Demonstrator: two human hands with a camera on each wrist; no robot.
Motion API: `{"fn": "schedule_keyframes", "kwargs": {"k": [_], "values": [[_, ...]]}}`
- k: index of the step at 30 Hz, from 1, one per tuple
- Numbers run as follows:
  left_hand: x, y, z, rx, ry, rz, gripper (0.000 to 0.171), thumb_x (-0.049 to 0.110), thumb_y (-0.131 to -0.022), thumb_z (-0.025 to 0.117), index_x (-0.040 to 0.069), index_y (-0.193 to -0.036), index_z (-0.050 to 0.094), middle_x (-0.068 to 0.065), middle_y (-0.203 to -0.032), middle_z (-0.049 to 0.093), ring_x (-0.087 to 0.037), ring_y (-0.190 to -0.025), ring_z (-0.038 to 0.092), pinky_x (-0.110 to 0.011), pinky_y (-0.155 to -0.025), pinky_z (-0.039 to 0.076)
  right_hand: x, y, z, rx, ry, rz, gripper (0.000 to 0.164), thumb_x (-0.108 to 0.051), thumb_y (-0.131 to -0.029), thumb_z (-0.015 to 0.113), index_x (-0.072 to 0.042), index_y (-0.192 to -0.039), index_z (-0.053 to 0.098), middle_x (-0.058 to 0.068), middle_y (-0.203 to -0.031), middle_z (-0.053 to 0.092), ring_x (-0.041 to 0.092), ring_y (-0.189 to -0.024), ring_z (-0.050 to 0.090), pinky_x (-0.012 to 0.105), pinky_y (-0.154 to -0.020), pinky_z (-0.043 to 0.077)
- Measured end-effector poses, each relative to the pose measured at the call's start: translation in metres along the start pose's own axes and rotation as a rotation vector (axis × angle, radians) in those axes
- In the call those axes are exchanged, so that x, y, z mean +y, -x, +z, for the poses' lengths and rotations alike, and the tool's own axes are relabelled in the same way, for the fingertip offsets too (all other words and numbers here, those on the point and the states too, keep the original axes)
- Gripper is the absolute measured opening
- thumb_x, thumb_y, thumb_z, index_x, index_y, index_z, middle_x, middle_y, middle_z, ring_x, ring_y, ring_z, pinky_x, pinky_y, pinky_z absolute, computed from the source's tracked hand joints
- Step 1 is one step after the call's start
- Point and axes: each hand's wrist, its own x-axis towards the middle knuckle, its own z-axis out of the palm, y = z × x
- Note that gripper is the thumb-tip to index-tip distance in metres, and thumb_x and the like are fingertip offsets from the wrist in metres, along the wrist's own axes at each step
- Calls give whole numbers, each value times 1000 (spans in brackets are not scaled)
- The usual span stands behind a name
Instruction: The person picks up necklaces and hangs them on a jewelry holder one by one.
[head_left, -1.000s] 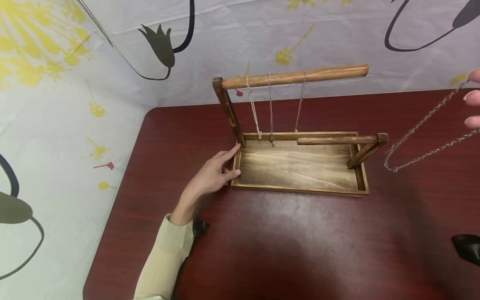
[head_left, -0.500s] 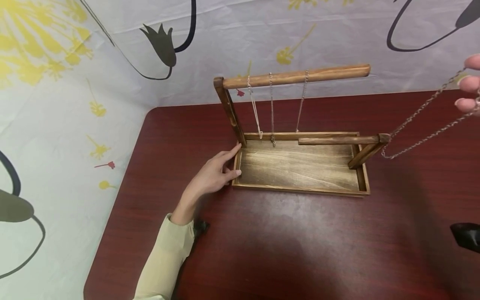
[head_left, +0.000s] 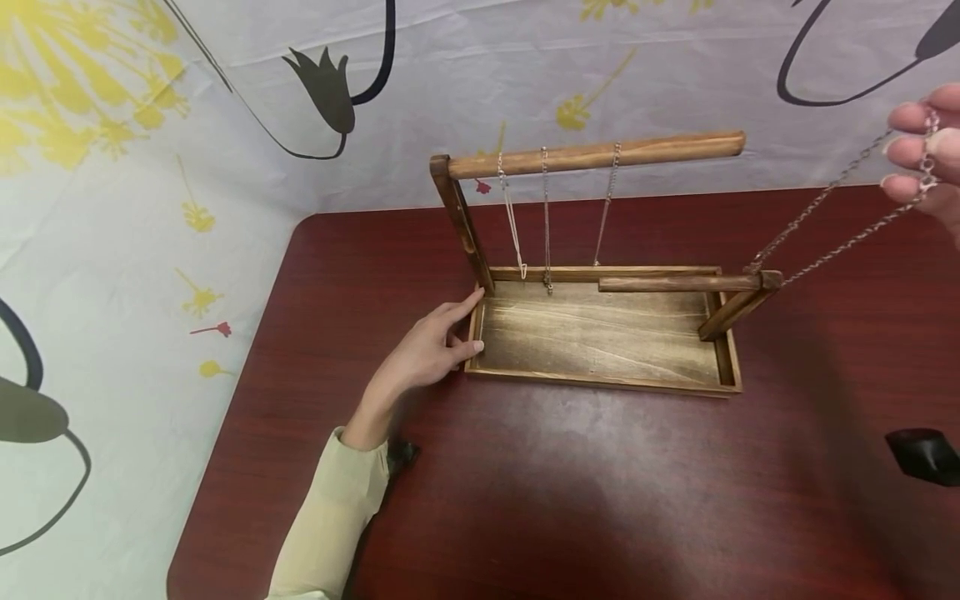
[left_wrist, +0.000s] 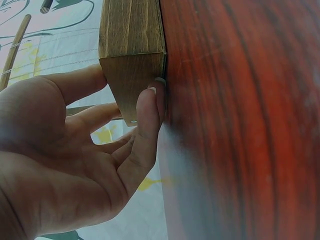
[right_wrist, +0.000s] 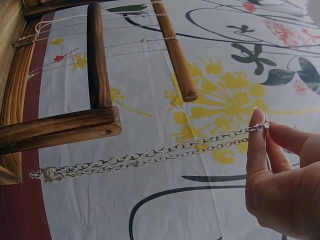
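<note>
A wooden jewelry stand (head_left: 675, 148) has a shallow tray base and two bars on posts. My left hand (head_left: 423, 350) holds the tray's left end, thumb over the rim and fingers along the end wall (left_wrist: 131, 80). On the right, my right hand (head_left: 930, 154) pinches a silver chain necklace (right_wrist: 150, 152) at one end between thumb and fingers. Its two strands hang in a loop that, in the head view, passes behind the right post's top. The right wrist view shows the necklace apart from the shorter bar (right_wrist: 97, 60). Three thin necklaces (head_left: 546, 217) hang from the longer bar.
The stand is on a dark red wooden table (head_left: 585, 483). Behind and to the left hangs a pale cloth (head_left: 465, 75) printed with flowers. A black object (head_left: 926, 457) shows at the right edge, and another dark piece (head_left: 402, 456) beside my left wrist.
My right hand has moved left and upward with the silver necklace, bringing its loop from the stand's right side to behind the right post's top. The left hand stays on the tray.
</note>
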Motion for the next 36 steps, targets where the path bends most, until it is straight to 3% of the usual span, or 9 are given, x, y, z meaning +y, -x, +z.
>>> {"fn": "schedule_keyframes", "kwargs": {"k": [4, 7, 12, 16, 23, 29, 36], "values": [[-1, -1, 0, 3, 4, 6, 74, 22, -98, 66, 33, -158, 25, -8, -145, 44, -14, -72, 60, -31, -67, 50, 2, 9, 15, 2, 158, -56, 43, 14, -98, 43, 7, -140, 45, 19, -131, 57, 24, -98, 68, 28, -71, 57], [-2, -2, 1, 0, 11, 15, 74, 22, -98, 66, 33, -158, 25, -8, -145, 44, -13, -70, 60, -31, -66, 50, 4, 11, 22, -20, 191, -82, 43, 15, -96, 46, 10, -140, 45, 21, -131, 56, 25, -97, 67, 28, -72, 57], [-3, -3, 4, -8, 12, 16, 74, 23, -98, 66, 33, -158, 25, -7, -144, 44, -15, -72, 61, -31, -66, 51, 6, 7, 32, -48, 120, -72, 42, 18, -96, 43, 14, -139, 43, 25, -130, 58, 28, -94, 70, 31, -73, 57], [-3, -3, 5, -3, 3, 8, 74, 23, -98, 66, 34, -158, 24, -5, -143, 44, -15, -72, 61, -32, -68, 51, 9, 6, 45, -120, 142, -90, 42, 18, -96, 42, 17, -138, 42, 28, -132, 56, 28, -92, 72, 31, -73, 57], [-2, -3, 5, 1, -29, 28, 73, 23, -98, 66, 31, -159, 25, -7, -141, 46, -13, -68, 58, -32, -68, 50, 17, 4, 70, -198, 9, -76, 37, 23, -95, 37, 22, -131, 47, 31, -124, 61, 35, -88, 73, 38, -70, 57], [-1, -3, 4, 15, -48, 21, 73, 23, -98, 66, 30, -158, 25, -7, -129, 52, -14, -63, 54, -32, -66, 48, 21, -1, 86, -224, 75, -120, 35, 27, -92, 42, 27, -126, 46, 34, -122, 60, 36, -81, 73, 39, -63, 57], [-1, -1, 3, 15, -33, 2, 75, 21, -97, 68, 30, -158, 26, -6, -129, 52, -11, -71, 59, -32, -74, 48, 23, 3, 104, -185, 264, -155, 34, 21, -91, 53, 27, -124, 49, 33, -118, 63, 31, -78, 73, 34, -62, 58]]}}
